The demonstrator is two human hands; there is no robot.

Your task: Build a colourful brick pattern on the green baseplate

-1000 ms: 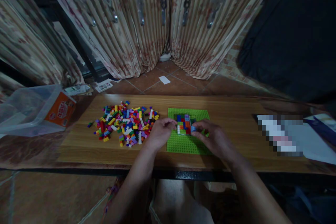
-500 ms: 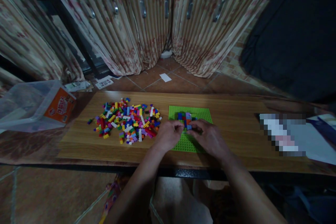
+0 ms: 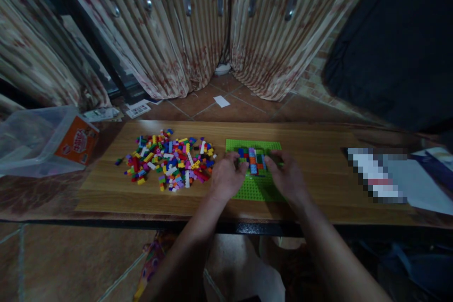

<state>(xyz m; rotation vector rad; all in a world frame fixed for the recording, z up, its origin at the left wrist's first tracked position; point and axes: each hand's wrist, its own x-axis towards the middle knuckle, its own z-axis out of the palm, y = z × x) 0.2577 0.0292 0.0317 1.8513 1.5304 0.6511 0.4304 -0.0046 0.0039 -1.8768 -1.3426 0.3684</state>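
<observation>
A green studded baseplate (image 3: 258, 189) lies on the wooden board, partly covered by my hands. On its middle sits a low build of toy bricks (image 3: 252, 161) in blue, red, orange, purple, white and green. At the build's left side is my left hand (image 3: 228, 177), its thumb and fingers apart and curved toward the bricks. My right hand (image 3: 288, 174) is on the other side, fingers spread, with one fingertip close to the build's right edge; whether it touches is unclear. No loose brick shows in either hand. To the left lies a pile of loose toy bricks (image 3: 170, 158) in many colours.
A clear plastic bin (image 3: 38, 137) with an orange label lies at the left. The wooden board (image 3: 318, 151) carries the bricks and baseplate. Papers (image 3: 421, 184) lie on the right, partly pixelated. Striped curtains (image 3: 159, 33) hang behind, above a tiled floor.
My hands have moved apart from over the front of the build to its two sides, uncovering more bricks. The whole view has shifted slightly.
</observation>
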